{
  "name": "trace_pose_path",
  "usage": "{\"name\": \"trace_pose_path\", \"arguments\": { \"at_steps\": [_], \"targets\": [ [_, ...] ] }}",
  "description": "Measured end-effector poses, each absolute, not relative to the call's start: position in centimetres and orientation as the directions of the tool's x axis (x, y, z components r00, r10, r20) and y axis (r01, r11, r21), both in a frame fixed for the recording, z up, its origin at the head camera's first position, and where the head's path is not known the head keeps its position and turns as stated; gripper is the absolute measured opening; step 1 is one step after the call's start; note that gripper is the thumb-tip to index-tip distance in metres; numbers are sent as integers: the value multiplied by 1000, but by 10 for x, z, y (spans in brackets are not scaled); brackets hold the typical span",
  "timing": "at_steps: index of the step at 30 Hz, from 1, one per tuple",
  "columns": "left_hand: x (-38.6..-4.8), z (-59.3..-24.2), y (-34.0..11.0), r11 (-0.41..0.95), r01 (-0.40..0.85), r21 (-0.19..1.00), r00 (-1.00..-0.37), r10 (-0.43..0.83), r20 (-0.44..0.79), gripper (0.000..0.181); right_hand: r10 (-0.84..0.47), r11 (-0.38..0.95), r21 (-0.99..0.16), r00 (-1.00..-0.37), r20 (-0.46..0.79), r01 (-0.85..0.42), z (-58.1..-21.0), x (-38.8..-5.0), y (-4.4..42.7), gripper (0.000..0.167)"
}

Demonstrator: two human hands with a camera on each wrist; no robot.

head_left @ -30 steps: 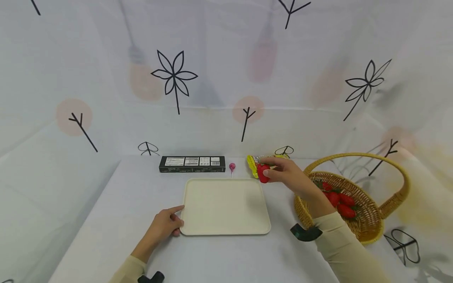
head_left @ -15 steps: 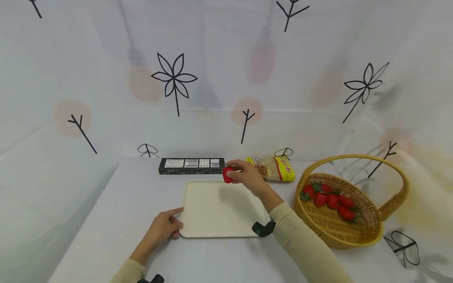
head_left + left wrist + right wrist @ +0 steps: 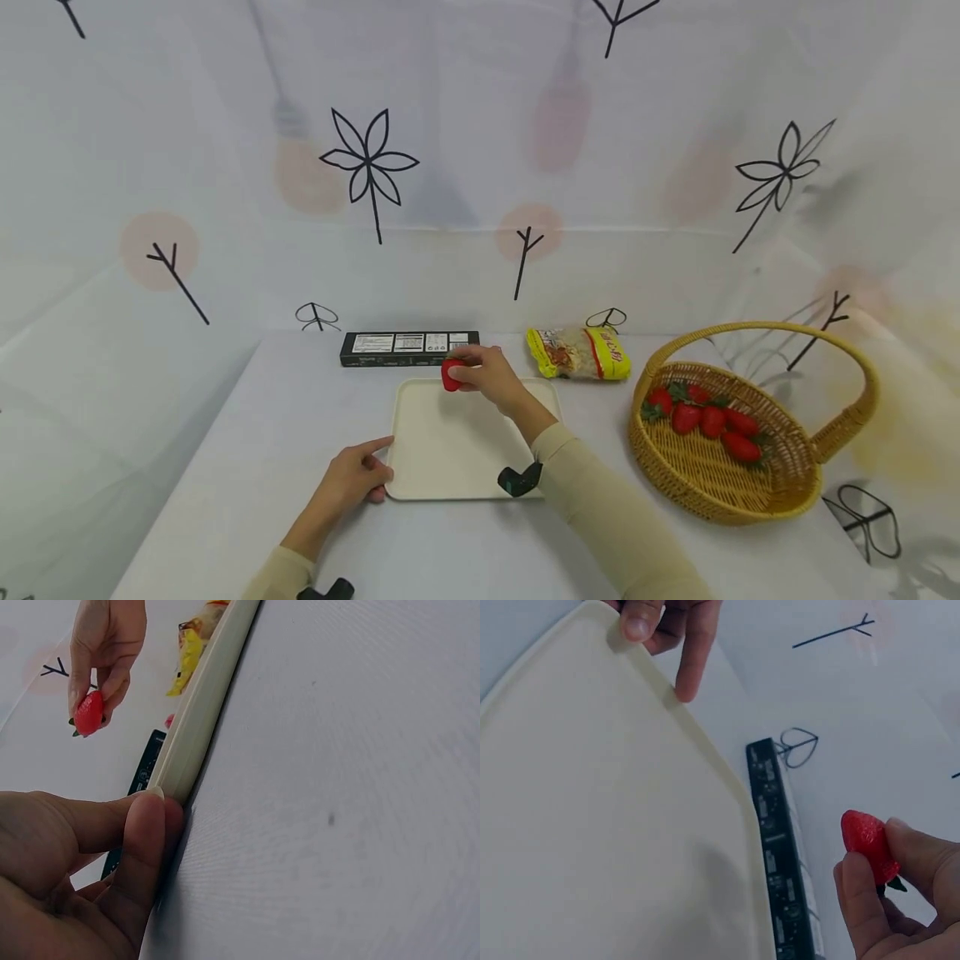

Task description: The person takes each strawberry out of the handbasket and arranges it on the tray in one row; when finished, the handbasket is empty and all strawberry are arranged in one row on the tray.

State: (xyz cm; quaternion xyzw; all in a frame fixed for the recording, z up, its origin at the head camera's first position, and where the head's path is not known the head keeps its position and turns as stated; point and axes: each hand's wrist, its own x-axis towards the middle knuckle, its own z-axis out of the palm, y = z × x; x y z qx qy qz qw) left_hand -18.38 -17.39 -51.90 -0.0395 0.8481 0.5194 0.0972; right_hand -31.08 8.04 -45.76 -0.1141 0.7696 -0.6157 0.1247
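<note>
My right hand (image 3: 491, 382) pinches a red strawberry (image 3: 452, 375) between thumb and fingers, above the far edge of the cream tray (image 3: 442, 450). In the right wrist view the strawberry (image 3: 868, 841) shows its green leaves pointing down toward the palm. My left hand (image 3: 348, 477) grips the tray's left edge near its front corner; in the left wrist view the thumb and a finger of this hand (image 3: 97, 862) pinch the rim (image 3: 196, 720). Several strawberries (image 3: 712, 421) lie in the wicker basket (image 3: 697, 492) at the right.
A black box (image 3: 397, 360) lies behind the tray at the back. To its right is a yellow-and-clear food packet (image 3: 577, 353). The basket's tall handle (image 3: 847, 433) arches up on the right side. In the left wrist view, a bit of the pink lollipop (image 3: 169, 721) shows past the rim.
My right hand has carried the strawberry leftward from in front of the packet to above the tray's far edge, uncovering the packet and basket. My left hand has stayed at the tray's edge.
</note>
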Motion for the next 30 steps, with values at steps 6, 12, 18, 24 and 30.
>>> {"name": "trace_pose_path", "arguments": {
  "at_steps": [6,12,18,24,30],
  "targets": [
    [-182,-520,-174,455,-191,870,-974,19,-224,58,-339,211,-977,-936,-93,20,-471,-312,60,36],
    [-183,-520,-174,454,-197,869,-973,16,-229,57,-311,200,-979,-946,-96,34,-485,-314,44,36],
    [-186,-522,-177,445,-181,877,-976,26,-215,57,-295,176,-984,-952,-77,25,-494,-315,32,35],
    [-186,-523,-177,445,-188,876,-975,24,-221,57,-299,244,-970,-950,-96,22,-502,-312,20,32],
    [-185,-525,-175,448,-190,874,-974,23,-224,57,-298,372,-928,-951,-78,-40,-504,-309,11,32]
  ]
}}
